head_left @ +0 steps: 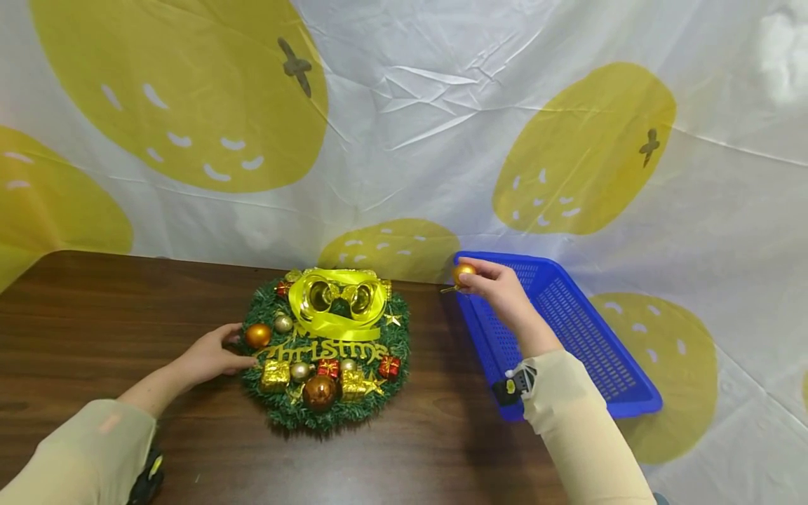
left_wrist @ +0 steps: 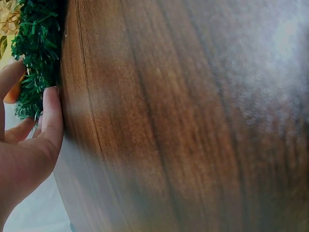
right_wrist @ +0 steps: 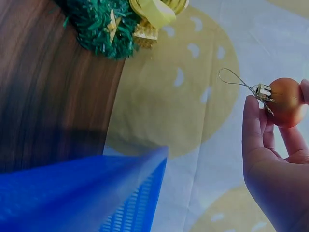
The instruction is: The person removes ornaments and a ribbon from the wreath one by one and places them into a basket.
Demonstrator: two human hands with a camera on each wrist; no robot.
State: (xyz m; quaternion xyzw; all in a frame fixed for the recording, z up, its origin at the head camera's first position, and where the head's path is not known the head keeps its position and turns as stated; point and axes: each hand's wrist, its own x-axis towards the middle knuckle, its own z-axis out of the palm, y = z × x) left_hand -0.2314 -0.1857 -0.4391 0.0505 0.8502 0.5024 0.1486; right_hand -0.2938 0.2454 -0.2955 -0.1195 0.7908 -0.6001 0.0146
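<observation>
A green tinsel Christmas wreath point(head_left: 398, 344) lies flat on the table, with gold lettering, baubles, small gift boxes, stars and a yellow ribbon bow. At its left edge my left hand point(head_left: 214, 354) holds the rim, thumb and fingers spread about the tinsel point(left_wrist: 41, 43); some fingertips are hidden. My right hand point(head_left: 501, 291) is raised over the near-left corner of the blue basket's far end. Between its thumb and fingers it pinches a small orange-gold bauble point(right_wrist: 286, 102), whose gold cap and thin hanging loop point(right_wrist: 231, 76) stick out free.
A blue perforated plastic basket point(head_left: 555, 270) stands on the right of the dark wooden table point(head_left: 126, 301), under my right forearm. Behind the table hangs a pale cloth point(head_left: 410, 126) with large yellow fruit prints. An orange bauble point(head_left: 257, 335) sits on the wreath beside my left hand.
</observation>
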